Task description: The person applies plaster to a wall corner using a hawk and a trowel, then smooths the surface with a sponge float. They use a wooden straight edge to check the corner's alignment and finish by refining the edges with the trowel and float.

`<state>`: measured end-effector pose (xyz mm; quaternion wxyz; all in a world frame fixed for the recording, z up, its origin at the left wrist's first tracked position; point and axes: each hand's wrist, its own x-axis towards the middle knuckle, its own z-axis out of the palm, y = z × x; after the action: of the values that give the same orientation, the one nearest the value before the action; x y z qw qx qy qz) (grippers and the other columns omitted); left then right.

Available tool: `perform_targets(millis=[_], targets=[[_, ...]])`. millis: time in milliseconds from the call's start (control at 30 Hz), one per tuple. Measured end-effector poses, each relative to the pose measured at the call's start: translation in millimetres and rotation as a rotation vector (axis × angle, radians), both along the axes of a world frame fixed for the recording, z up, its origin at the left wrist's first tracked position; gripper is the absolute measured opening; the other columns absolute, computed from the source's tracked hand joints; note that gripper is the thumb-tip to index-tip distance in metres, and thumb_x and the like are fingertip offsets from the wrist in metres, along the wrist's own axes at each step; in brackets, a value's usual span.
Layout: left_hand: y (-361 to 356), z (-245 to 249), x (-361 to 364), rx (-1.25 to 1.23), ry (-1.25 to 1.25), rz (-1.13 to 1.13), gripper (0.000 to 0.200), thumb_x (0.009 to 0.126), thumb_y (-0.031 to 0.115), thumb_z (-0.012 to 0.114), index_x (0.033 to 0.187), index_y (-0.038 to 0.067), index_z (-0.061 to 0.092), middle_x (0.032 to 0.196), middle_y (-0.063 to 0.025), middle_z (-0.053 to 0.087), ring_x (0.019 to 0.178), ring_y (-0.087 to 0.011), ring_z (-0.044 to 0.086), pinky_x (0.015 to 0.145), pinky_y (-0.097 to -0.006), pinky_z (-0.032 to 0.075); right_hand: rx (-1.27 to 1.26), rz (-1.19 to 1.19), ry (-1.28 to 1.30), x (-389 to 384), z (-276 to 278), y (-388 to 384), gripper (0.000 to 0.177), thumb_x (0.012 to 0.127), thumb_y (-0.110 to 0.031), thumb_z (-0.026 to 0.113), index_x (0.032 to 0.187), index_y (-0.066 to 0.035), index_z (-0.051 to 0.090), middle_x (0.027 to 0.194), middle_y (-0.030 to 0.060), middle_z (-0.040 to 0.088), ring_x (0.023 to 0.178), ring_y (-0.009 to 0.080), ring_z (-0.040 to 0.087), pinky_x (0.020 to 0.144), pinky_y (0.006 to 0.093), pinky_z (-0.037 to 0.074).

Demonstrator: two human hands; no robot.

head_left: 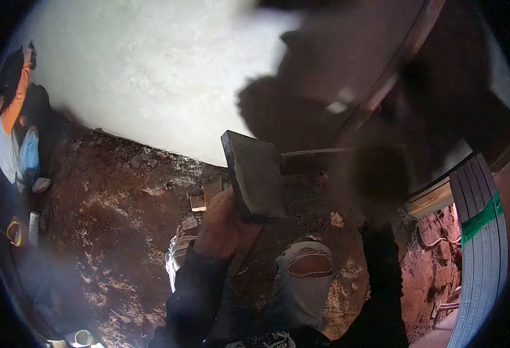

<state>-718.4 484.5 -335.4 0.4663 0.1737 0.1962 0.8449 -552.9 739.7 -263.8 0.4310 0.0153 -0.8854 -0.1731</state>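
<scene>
My left hand (223, 229) is closed around the lower left side of a flat, grey-coated rectangular board (258, 177), which looks like a plasterer's hawk. It is held tilted before the foot of a pale plastered wall (168, 75). My right forearm (380, 272) reaches up on the right, in a dark sleeve. At its end my right hand (380, 174) is a dark blur in deep shadow, close to the wall's lower right part. Its fingers, and anything in them, cannot be made out.
A person with an orange sleeve (16, 104) crouches at the far left, one hand against the wall. Rough brown soil (110, 203) lies below. A slanting wooden strip (382, 87) crosses the wall. Ribbed grey lengths with green tape (481, 217) stand at right. A white pipe (80, 338) lies bottom left.
</scene>
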Motion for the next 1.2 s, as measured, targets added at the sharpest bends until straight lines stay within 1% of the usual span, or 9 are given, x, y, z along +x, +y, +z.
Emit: perform_targets(millis=[233,333,367,400,533,600,900,1000,1200], targets=[[-6.2,-21.8,-12.2,0.113,-0.014,-0.067,0.043,0.101,0.029,0.046,0.130,-0.002,0.048,0.129,-0.0201,0.056,0.113,-0.0301,0.060,0.097,-0.0453,0.052,0.136,0.035,-0.019,11.3,1.0,-3.1,0.046,0.070,-0.008,0.078,0.112,-0.025,0.070,0.114,0.0032,0.055,0.104,0.0234,0.052,0.088,0.0419,0.042],[-13.9,-43.5,-13.5,-0.664,1.388,0.560,0.044,0.098,0.029,0.051,0.129,-0.003,0.049,0.127,-0.0168,0.059,0.113,-0.0297,0.060,0.093,-0.0410,0.053,-0.012,0.073,-0.315,17.8,-15.3,9.2,0.048,0.078,-0.012,0.070,0.123,-0.029,0.065,0.120,0.0026,0.054,0.108,0.0238,0.053,0.092,0.0435,0.044],[-19.3,-49.4,-13.2,-0.709,1.392,0.596,0.044,0.098,0.029,0.051,0.129,-0.002,0.050,0.127,-0.0167,0.059,0.113,-0.0297,0.060,0.093,-0.0410,0.053,-0.262,0.086,-0.508,18.7,-28.2,13.8,0.049,0.081,-0.013,0.067,0.127,-0.030,0.062,0.122,0.0028,0.054,0.109,0.0239,0.053,0.094,0.0440,0.044],[-22.6,-53.7,-12.4,-0.725,1.305,0.605,0.044,0.098,0.029,0.051,0.129,-0.002,0.050,0.127,-0.0167,0.059,0.112,-0.0296,0.060,0.093,-0.0410,0.053,0.157,0.101,-0.310,19.6,-30.8,9.4,0.053,0.084,-0.012,0.064,0.133,-0.030,0.056,0.123,0.0056,0.054,0.112,0.0254,0.053,0.096,0.0462,0.043],[-19.3,-48.0,-17.6,-0.591,0.756,0.540,0.044,0.098,0.029,0.052,0.128,-0.002,0.050,0.126,-0.0166,0.059,0.112,-0.0293,0.060,0.093,-0.0410,0.053,-0.547,0.060,0.243,2.3,-35.9,-2.3,0.033,0.091,-0.009,0.063,0.124,-0.006,0.059,0.110,0.0130,0.062,0.105,0.0303,0.057,0.094,0.0398,0.046],[-3.7,-35.1,-13.5,-0.573,0.663,0.496,0.043,0.098,0.029,0.052,0.128,-0.002,0.051,0.126,-0.0166,0.059,0.112,-0.0292,0.060,0.093,-0.0410,0.053,-1.248,0.443,0.332,-5.7,-16.4,-22.9,0.029,0.095,-0.013,0.059,0.122,-0.002,0.058,0.115,0.0124,0.063,0.110,0.0240,0.058,0.096,0.0381,0.046],[67.9,-31.5,17.2,-0.556,0.652,0.155,0.042,0.097,0.028,0.054,0.126,-0.002,0.052,0.124,-0.0164,0.060,0.110,-0.0285,0.059,0.092,-0.0410,0.052,-1.009,0.690,0.518,-59.3,44.8,-45.1,0.030,0.103,-0.024,0.046,0.129,-0.007,0.047,0.111,0.0070,0.058,0.100,0.0176,0.059,0.087,0.0352,0.048],[69.4,-35.8,26.5,-0.530,0.656,0.098,0.042,0.096,0.028,0.054,0.126,-0.002,0.052,0.124,-0.0163,0.060,0.110,-0.0283,0.059,0.092,-0.0410,0.052,-1.707,0.871,0.445,-31.3,46.3,-63.3,0.034,0.106,-0.028,0.040,0.132,-0.007,0.044,0.125,0.0075,0.050,0.119,0.0129,0.044,0.103,0.0306,0.037],[66.6,-34.6,29.2,-0.491,0.647,0.077,0.041,0.096,0.027,0.055,0.125,-0.002,0.053,0.123,-0.0162,0.061,0.109,-0.0279,0.059,0.092,-0.0409,0.051,-1.534,0.819,0.504,-35.9,24.2,-66.7,0.036,0.106,-0.029,0.040,0.135,-0.008,0.041,0.127,0.0007,0.046,0.120,0.0099,0.040,0.103,0.0268,0.034]])
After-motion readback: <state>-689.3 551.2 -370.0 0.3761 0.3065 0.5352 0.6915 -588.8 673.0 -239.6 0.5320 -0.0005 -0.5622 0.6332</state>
